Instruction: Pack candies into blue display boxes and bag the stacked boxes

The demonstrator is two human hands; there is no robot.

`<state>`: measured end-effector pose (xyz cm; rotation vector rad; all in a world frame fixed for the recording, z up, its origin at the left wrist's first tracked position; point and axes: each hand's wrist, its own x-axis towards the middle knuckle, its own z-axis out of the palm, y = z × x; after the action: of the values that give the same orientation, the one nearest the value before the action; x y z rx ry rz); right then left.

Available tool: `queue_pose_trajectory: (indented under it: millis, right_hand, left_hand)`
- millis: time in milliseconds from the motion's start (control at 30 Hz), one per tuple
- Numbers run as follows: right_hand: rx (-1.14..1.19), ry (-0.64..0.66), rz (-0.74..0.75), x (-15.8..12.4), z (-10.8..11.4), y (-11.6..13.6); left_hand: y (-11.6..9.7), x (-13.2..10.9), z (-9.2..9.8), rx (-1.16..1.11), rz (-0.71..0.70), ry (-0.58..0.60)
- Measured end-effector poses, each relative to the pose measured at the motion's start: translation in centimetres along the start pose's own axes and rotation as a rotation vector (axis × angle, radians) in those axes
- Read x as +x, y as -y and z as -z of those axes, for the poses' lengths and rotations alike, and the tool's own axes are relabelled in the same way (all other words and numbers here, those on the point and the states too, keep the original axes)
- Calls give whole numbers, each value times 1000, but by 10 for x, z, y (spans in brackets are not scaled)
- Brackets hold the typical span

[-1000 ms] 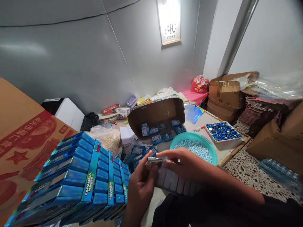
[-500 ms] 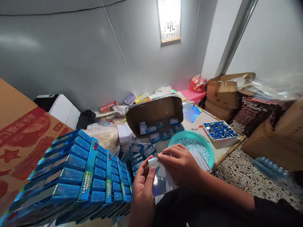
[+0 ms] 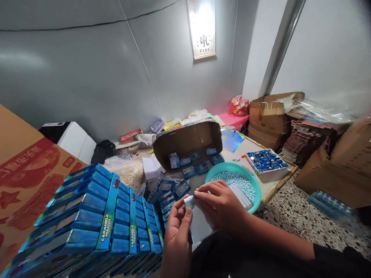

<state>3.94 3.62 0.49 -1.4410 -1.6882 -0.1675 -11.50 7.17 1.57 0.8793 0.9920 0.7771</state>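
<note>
My left hand (image 3: 177, 231) pinches the near edge of a shiny silver sticker sheet (image 3: 200, 226), thumb on top. My right hand (image 3: 220, 204) lies over the same sheet, its fingers curled on the top edge. A strip of white labels (image 3: 241, 194) sticks out past the right hand toward a teal bowl (image 3: 256, 190) of pale blue candies. To the left, close to me, stands a stack of blue display boxes (image 3: 95, 224) printed "Caramelo Macizo".
An open cardboard box (image 3: 188, 141) on its side holds small blue packs. A white tray of blue caps (image 3: 266, 161) sits at the table's right edge. Cardboard cartons (image 3: 269, 116) line the right wall; a large printed carton (image 3: 26, 170) stands at left.
The sheet was tilted up edge-on a second ago; both hands have since lowered it flat and drawn it slightly nearer. The view has shifted a little to the right.
</note>
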Motion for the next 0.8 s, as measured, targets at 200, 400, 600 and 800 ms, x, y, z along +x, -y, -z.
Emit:
queue_pose_trajectory:
  millis: [200, 400, 600, 800]
  right_hand:
    - [-77, -48, 43, -5, 3, 2]
    - [-61, -27, 33, -5, 5, 4]
    - [67, -40, -74, -11, -1, 7]
    - [192, 42, -235, -17, -4, -1]
  left_hand:
    - [3, 0, 2, -22, 53, 24]
    - [5, -1, 3, -53, 97, 40]
    - [7, 2, 3, -77, 81, 41]
    - [8, 4, -1, 6, 50, 45]
